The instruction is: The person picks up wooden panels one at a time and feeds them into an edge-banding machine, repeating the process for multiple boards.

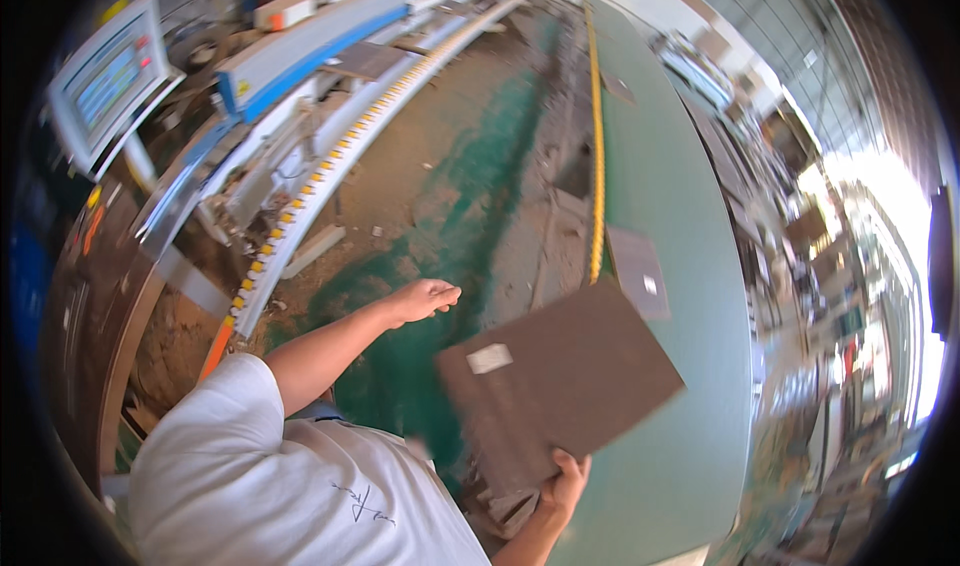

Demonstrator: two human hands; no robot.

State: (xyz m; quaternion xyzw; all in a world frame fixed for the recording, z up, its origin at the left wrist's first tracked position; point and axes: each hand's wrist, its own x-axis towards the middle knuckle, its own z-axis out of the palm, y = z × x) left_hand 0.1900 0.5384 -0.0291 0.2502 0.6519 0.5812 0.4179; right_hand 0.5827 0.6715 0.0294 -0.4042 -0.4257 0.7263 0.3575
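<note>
A flat brown rectangular board [590,366] with a white label near one corner is tilted in front of me, partly over the edge of the green conveyor belt. My right hand [568,481] grips it at its near edge, the thumb on the upper face and the other fingers mostly hidden beneath. Apart from the board, my left hand [425,302] hangs over the floor with its fingers curled in, and I see nothing in it. A second brown panel [638,271] with a white label lies on the belt just beyond the held board.
On my right runs the long green conveyor belt [690,366], edged by a yellow strip [597,166]. To the left stands a long machine with a rail of yellow rollers [300,204] and a control screen [110,84]. Scraps litter the dusty floor [400,166] between them.
</note>
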